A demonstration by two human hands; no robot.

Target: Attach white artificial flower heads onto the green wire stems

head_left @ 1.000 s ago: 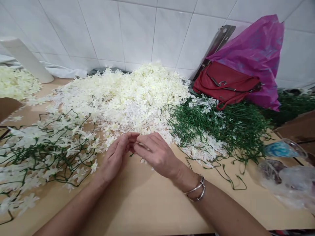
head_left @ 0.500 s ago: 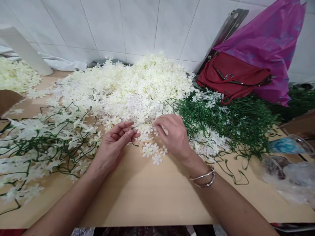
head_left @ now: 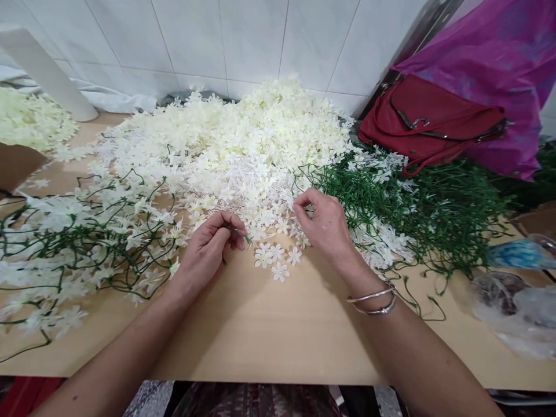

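My left hand (head_left: 214, 246) is closed, thumb against fingers, on a thin green stem (head_left: 244, 236) whose tip points right. To the right, my right hand (head_left: 324, 223) is pinched at the edge of the white flower pile (head_left: 260, 139); what its fingertips hold, if anything, is too small to make out. Between and just below the hands, several loose white flower pieces (head_left: 280, 271) lie flat on the table (head_left: 260, 330). The two hands are apart.
Assembled white flowers with green stems (head_left: 99, 243) spread at the left. Green stems (head_left: 447, 208) are heaped at the right, below a red bag (head_left: 434, 116) and a purple plastic bag (head_left: 499, 69). A white roll (head_left: 52, 75) leans at the back left. Clear plastic (head_left: 521, 313) lies at the right edge.
My right hand has shifted right, away from my left hand. The stem in my left hand now points right and down. The camera view has tilted slightly.
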